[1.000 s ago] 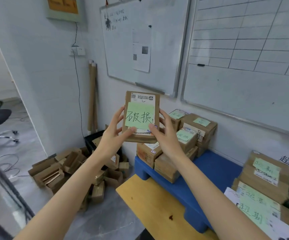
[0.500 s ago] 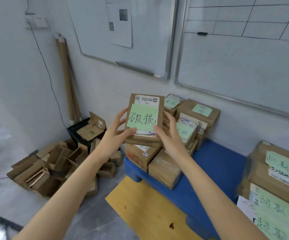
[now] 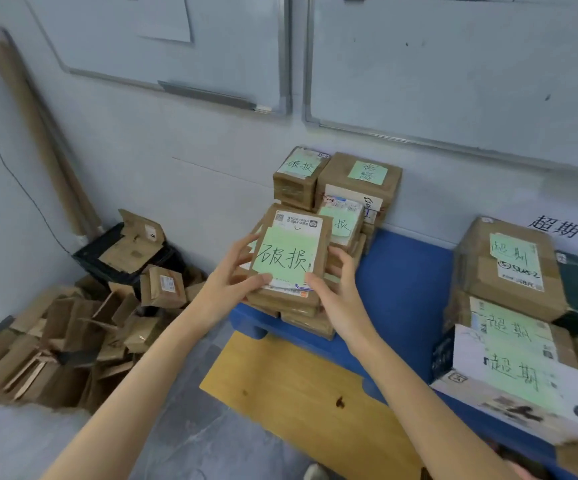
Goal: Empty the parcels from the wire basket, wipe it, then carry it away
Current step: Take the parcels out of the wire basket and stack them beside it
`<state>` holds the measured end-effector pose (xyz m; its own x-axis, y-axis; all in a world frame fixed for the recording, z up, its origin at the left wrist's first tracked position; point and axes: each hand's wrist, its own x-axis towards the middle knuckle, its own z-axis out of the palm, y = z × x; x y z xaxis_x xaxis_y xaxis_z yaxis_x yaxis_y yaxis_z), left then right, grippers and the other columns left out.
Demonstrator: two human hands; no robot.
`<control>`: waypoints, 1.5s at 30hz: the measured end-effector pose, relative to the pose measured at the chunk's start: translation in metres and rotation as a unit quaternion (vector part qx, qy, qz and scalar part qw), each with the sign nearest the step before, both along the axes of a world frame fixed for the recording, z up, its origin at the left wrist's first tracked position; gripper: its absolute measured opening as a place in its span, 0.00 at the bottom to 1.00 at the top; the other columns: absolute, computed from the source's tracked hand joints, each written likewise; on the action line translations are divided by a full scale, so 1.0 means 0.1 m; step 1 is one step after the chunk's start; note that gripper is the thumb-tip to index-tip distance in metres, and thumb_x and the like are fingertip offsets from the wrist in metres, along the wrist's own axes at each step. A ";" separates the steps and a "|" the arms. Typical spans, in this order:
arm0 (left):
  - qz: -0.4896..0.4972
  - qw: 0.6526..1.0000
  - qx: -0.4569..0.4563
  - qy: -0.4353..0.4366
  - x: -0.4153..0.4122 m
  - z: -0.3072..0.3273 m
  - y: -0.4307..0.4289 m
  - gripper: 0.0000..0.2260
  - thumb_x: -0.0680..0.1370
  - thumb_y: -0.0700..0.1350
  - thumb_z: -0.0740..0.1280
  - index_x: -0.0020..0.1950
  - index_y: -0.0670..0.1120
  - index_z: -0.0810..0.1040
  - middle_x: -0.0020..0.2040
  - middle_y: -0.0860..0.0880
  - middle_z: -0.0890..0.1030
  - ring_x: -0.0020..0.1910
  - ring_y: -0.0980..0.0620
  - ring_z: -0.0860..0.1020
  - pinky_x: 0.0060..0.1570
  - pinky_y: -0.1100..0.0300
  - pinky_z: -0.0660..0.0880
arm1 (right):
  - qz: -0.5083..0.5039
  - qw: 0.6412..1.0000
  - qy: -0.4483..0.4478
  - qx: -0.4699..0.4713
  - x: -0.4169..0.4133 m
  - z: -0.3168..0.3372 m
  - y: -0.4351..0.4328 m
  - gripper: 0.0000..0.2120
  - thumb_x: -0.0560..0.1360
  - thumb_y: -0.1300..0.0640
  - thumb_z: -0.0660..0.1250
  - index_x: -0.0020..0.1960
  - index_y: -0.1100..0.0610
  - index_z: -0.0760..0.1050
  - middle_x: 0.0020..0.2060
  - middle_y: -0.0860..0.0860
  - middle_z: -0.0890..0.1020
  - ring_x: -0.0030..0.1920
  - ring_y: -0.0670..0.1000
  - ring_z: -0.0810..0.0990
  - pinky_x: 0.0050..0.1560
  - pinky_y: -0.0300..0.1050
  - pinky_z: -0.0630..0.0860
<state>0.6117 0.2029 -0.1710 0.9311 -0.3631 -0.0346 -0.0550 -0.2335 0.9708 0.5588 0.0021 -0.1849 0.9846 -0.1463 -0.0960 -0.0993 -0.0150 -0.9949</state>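
- Pinching the parcel (image 3: 287, 258) by its two sides, the left grip (image 3: 226, 289) and right grip (image 3: 341, 292) both clasp it, thumbs on its green note.
- It has come down since a second ago, from mid-air to the top of the front stack (image 3: 306, 322), seemingly touching.
- That stack sits on the blue platform (image 3: 401, 282) by the wall.
- This parcel looks nearly put away. The wire basket is out of view, so wiping and carrying are likely still ahead.

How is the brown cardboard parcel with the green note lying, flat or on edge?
Flat, slightly tilted: the brown cardboard parcel shows its green note upward, left hand and right hand gripping its sides.
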 end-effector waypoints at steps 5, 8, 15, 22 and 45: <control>-0.036 0.999 0.000 0.030 -0.06 -0.15 -0.03 0.27 0.78 0.45 0.69 0.72 0.64 0.64 0.62 0.64 0.75 0.65 0.65 0.71 0.55 0.65 0.75 | -0.042 0.999 0.030 0.004 -0.19 -0.09 0.03 0.22 0.79 0.55 0.67 0.65 0.39 0.61 0.57 0.38 0.78 0.57 0.44 0.81 0.51 0.41 0.81; -0.055 0.998 -0.001 0.043 -0.05 -0.20 -0.09 0.27 0.78 0.45 0.69 0.73 0.62 0.64 0.60 0.63 0.77 0.61 0.61 0.76 0.54 0.64 0.76 | -0.073 0.995 0.060 0.016 -0.25 -0.13 0.01 0.22 0.79 0.56 0.67 0.67 0.42 0.60 0.54 0.40 0.78 0.54 0.45 0.82 0.50 0.43 0.82; -0.066 0.996 0.021 0.047 0.12 -0.26 -0.13 0.25 0.78 0.52 0.70 0.72 0.64 0.67 0.67 0.55 0.74 0.60 0.59 0.77 0.60 0.57 0.76 | -0.134 0.980 0.141 0.050 -0.22 -0.26 -0.08 0.23 0.78 0.51 0.67 0.69 0.44 0.61 0.56 0.48 0.80 0.50 0.46 0.81 0.40 0.42 0.78; -0.045 0.992 0.112 -0.042 0.24 -0.29 0.00 0.24 0.78 0.54 0.69 0.73 0.61 0.67 0.71 0.58 0.71 0.68 0.56 0.71 0.67 0.52 0.70 | -0.144 0.978 0.147 0.042 -0.14 -0.40 -0.13 0.25 0.78 0.50 0.68 0.70 0.47 0.60 0.57 0.49 0.79 0.52 0.48 0.81 0.40 0.42 0.77; -0.046 0.968 0.197 -0.148 0.32 -0.27 0.08 0.27 0.79 0.53 0.67 0.77 0.58 0.62 0.75 0.54 0.67 0.72 0.52 0.64 0.64 0.59 0.60 | -0.032 0.947 -0.036 -0.318 -0.23 -0.48 -0.14 0.39 0.70 0.51 0.78 0.74 0.44 0.61 0.78 0.44 0.53 0.66 0.32 0.56 0.61 0.22 0.60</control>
